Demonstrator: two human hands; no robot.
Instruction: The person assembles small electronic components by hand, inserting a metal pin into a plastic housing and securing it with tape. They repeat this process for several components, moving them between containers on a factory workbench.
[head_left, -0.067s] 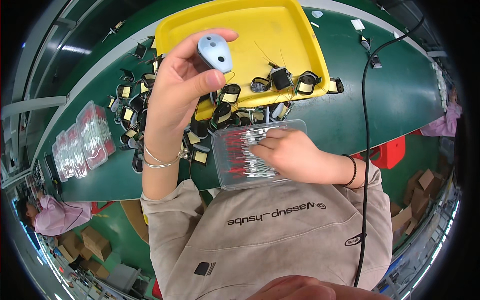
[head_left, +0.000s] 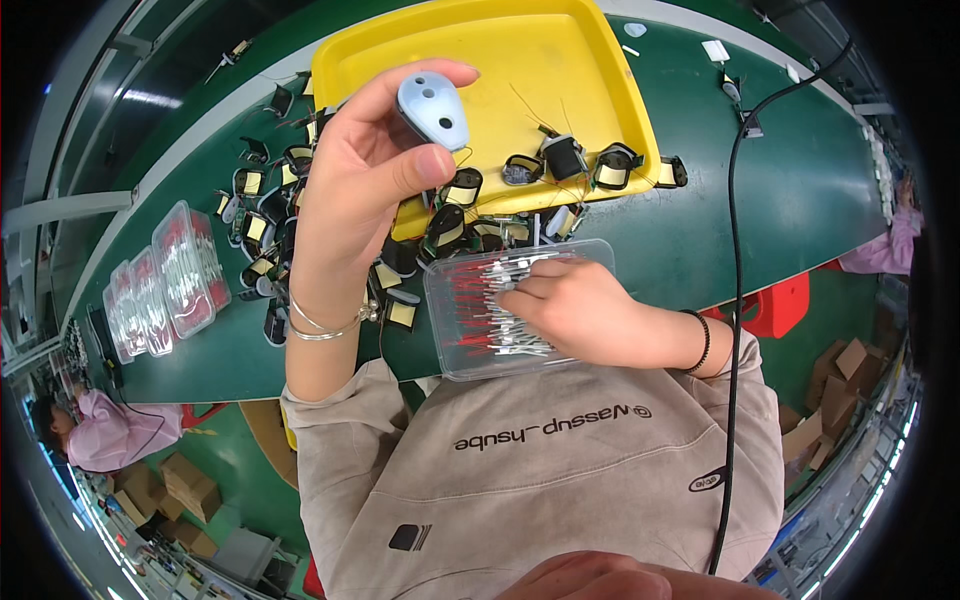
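Observation:
My left hand [head_left: 352, 175] is raised over the near left part of a yellow tray [head_left: 480, 75]. Its thumb and fingers grip a light blue, rounded plastic casing [head_left: 437, 112] with several dark round holes in its face. Lower down, my right hand [head_left: 585, 312] reaches into a clear plastic box [head_left: 436, 335]. Rows of thin leads with red and white parts [head_left: 515, 340] lie in the box. The right fingertips are pinched together among the white parts; what is between them is hidden.
Many small black casings with yellow pads and wires [head_left: 258, 228] crowd the green table [head_left: 700, 235] and the tray's near edge. More clear boxes [head_left: 190, 270] of leads stand at the left. A black cable [head_left: 733, 270] hangs at the right. Two people in pink work at the far sides.
My left hand has tilted the light blue casing slightly and shifted it a little right and down. The right hand stays in the box, almost still.

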